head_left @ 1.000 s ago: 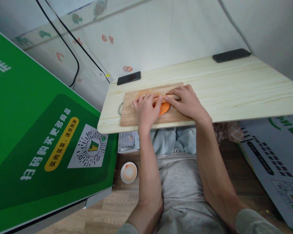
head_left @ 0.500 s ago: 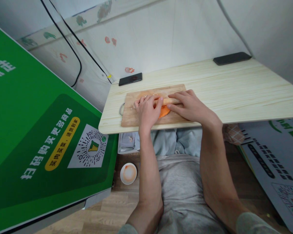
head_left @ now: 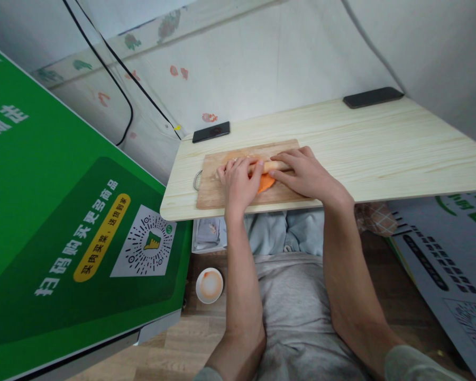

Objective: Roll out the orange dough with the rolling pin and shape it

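A wooden rolling pin (head_left: 273, 166) lies across a flat piece of orange dough (head_left: 265, 182) on a wooden cutting board (head_left: 212, 196). My left hand (head_left: 241, 182) is closed over the pin's left part. My right hand (head_left: 301, 172) grips its right part, thumb on the near side and fingers on the far side. Between the hands a short stretch of the pin shows. Dough comes out from under the pin on the near side, and orange smears mark the board beyond it. The pin's ends are mostly hidden by my hands.
The board rests on a pale wooden table (head_left: 381, 153). Two dark phones lie along the wall, one at the left (head_left: 211, 132) and one at the right (head_left: 373, 97). A green panel (head_left: 63, 211) stands close on the left. Below is a white bowl (head_left: 209, 286) with orange residue.
My hands stay on the rolling pin in nearly the same place over the dough. The whole view has shifted slightly; nothing else has visibly moved.
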### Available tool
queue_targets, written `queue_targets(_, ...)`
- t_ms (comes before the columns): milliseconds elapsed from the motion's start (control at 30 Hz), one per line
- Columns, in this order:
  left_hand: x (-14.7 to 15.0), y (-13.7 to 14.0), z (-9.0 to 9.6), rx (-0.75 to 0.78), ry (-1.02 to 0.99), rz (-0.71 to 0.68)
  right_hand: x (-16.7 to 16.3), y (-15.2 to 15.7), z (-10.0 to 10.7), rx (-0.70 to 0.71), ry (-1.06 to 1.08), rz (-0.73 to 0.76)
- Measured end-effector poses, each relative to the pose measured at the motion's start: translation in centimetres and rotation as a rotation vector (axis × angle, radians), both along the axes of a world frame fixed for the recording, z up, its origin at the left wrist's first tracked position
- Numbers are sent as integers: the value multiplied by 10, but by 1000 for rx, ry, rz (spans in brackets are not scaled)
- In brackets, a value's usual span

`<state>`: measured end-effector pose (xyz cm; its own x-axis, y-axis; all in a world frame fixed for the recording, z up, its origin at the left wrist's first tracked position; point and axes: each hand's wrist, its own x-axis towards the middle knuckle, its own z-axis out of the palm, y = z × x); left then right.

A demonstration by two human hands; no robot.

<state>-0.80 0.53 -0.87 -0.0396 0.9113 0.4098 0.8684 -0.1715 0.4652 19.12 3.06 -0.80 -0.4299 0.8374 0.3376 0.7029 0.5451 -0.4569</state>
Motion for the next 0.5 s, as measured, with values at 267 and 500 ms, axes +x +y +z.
queue_targets(267, 0, 0, 1, -22, 0, -5, 1, 1, -1, -4, 1, 8)
queue_targets(500, 0, 1, 1, -21, -6, 1, 2, 2, -2, 6, -2, 13)
